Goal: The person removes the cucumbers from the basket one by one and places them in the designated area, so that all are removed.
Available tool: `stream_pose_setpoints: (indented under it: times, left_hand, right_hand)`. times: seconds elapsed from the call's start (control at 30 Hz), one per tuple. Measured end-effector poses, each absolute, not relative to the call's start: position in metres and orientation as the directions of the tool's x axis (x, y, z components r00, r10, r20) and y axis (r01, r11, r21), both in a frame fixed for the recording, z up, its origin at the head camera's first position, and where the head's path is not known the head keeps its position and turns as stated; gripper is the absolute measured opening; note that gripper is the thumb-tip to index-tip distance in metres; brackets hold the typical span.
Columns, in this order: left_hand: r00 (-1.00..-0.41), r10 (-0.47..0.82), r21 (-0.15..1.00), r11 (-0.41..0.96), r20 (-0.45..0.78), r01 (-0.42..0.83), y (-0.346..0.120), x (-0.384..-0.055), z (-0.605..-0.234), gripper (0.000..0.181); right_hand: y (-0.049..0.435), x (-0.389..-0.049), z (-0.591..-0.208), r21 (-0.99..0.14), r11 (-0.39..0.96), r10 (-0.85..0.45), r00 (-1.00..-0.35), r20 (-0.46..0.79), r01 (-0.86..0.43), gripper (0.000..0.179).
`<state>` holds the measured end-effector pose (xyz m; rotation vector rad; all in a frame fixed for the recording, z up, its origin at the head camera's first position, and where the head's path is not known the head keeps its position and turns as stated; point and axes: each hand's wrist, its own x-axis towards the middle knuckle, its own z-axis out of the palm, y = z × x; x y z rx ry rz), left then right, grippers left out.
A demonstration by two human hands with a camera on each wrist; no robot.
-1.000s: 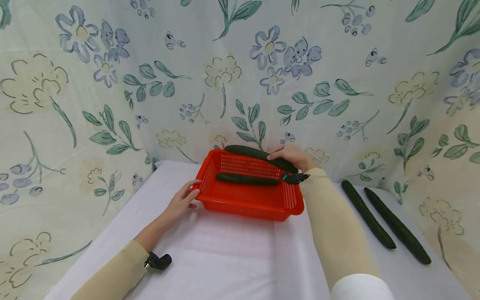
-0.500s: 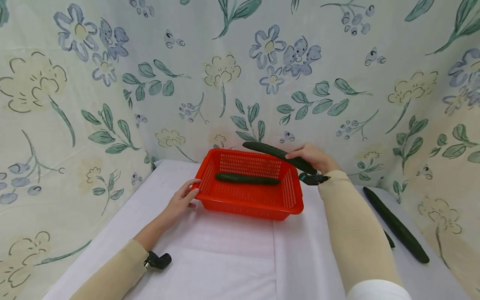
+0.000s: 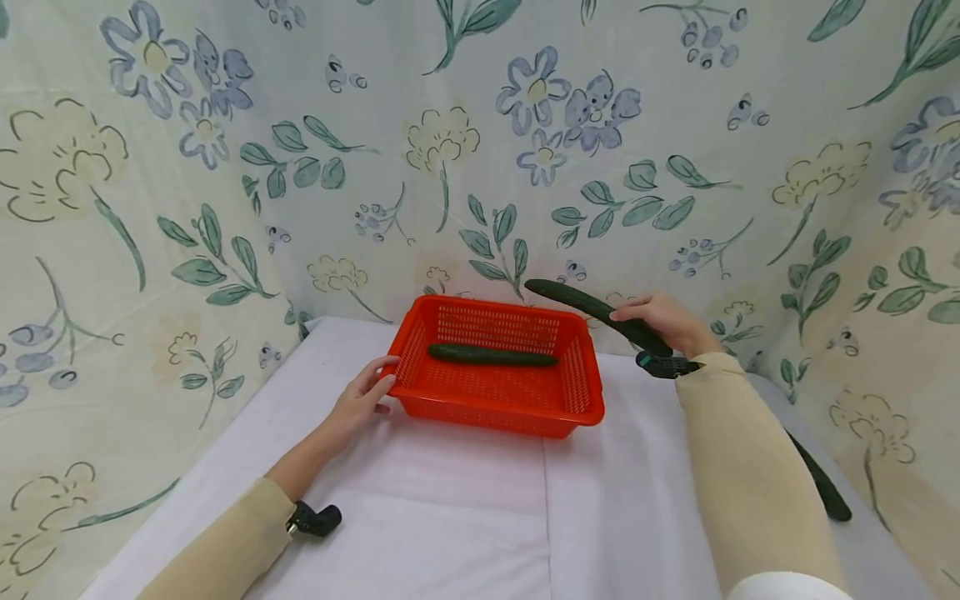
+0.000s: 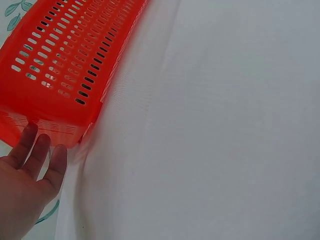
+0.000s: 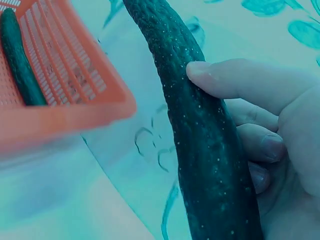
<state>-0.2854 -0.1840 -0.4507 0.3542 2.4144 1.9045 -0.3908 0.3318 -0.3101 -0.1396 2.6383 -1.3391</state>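
A dark green cucumber (image 3: 592, 310) is in my right hand (image 3: 663, 321), gripped near its right end between thumb and fingers. Its far end points up and left, past the right rim of a red perforated basket (image 3: 487, 423). The right wrist view shows the thumb pressed along the bumpy skin of this cucumber (image 5: 200, 130), fingers behind it. Inside the basket lies another cucumber (image 3: 491, 356). My left hand (image 3: 360, 400) holds the basket's left rim; in the left wrist view several fingers (image 4: 37, 157) meet its end wall from outside, the thumb hidden.
On the right side of the white-covered table (image 3: 450, 517), a further cucumber (image 3: 825, 487) lies partly behind the right sleeve (image 3: 750, 475). A flower-printed cloth (image 3: 480, 150) hangs behind and along both sides of the table.
The right hand has carried its cucumber rightward from above the basket's back edge to beyond its right side. The right sleeve now covers more of the cucumbers on the table. The left hand stays on the rim.
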Motion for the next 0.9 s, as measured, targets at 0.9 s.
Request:
stream_pose_setpoints:
  times: [0.9]
  left_hand:
    - [-0.969, 0.223, 0.966, 0.203, 0.111, 0.158, -0.185, -0.287, -0.452, 0.053]
  right_hand:
    - [0.435, -0.341, -0.341, -0.834, 0.517, -0.006, -0.974, -0.227, 0.192, 0.079]
